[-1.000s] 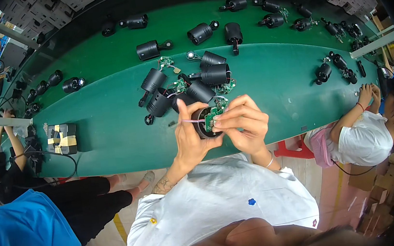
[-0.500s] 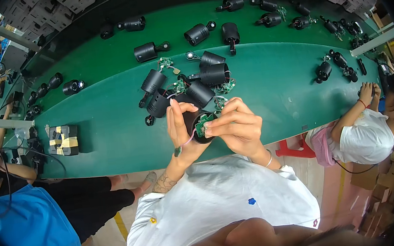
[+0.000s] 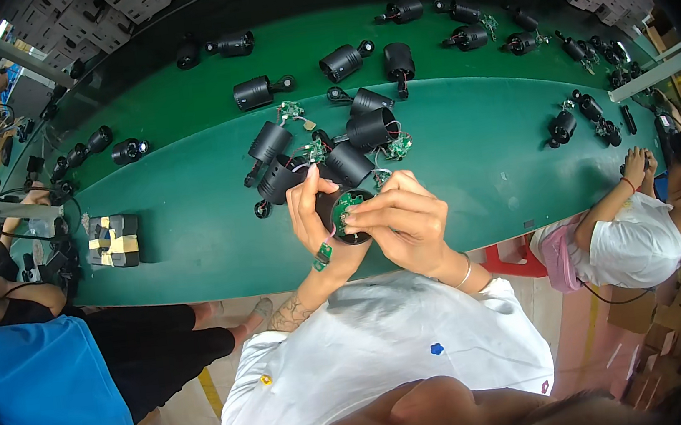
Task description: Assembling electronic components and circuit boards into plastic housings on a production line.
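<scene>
My left hand [image 3: 311,216] is wrapped round a black cylindrical housing [image 3: 358,239], its open end turned toward me. A green circuit board [image 3: 345,204] sits in the mouth of that housing. The fingertips of my right hand [image 3: 405,220] pinch the board's right side; the fingers cover part of it. From the housing a pink wire runs to a second, small green board [image 3: 323,256], which hangs over my left wrist. Just beyond my hands lies a cluster of similar black housings [image 3: 349,164], several with boards on wires, such as this green board [image 3: 399,146].
More black housings [image 3: 341,62] lie along the green belt behind the green table [image 3: 470,172]. A black block with yellow tape [image 3: 114,241] sits at the left. One person in white [image 3: 636,238] works at the right; another in blue [image 3: 49,384] is at the left.
The small board on the pink wire has swung down and outward over my left wrist. My right fingers have shifted slightly left on the board in the housing.
</scene>
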{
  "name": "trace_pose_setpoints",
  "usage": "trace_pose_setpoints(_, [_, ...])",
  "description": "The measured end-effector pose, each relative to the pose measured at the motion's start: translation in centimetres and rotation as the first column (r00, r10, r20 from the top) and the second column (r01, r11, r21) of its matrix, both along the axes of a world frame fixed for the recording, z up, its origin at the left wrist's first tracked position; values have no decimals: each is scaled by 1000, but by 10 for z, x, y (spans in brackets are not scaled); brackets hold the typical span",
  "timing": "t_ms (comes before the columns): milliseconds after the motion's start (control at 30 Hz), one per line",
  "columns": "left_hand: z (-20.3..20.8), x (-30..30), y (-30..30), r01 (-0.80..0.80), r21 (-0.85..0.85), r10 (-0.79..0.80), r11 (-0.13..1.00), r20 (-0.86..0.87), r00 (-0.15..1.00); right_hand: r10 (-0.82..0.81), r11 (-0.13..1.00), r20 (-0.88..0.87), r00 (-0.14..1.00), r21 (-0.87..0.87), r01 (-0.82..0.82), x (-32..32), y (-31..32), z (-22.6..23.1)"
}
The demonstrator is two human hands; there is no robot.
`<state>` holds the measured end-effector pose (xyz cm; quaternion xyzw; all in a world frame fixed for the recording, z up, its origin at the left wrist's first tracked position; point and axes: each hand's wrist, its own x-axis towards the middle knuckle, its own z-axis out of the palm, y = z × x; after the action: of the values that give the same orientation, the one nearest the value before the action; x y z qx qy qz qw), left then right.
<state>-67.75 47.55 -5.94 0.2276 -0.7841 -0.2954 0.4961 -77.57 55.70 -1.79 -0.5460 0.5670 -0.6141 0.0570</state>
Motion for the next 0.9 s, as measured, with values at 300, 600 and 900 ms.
trace_pose_setpoints(300, [1,-10,2,-44,11,45,999,-86,995,70,992,143,987,92,-83,-5,1,3])
trace_pose_setpoints(600, [6,-5,5,-12,-33,15,999,83,996,66,964,332,941,223,-147,-14,3,1])
trace_pose_setpoints(900, [-7,-2,1,-12,-45,14,999,42,999,-179,983,-40,983,36,180,2,1,-13])
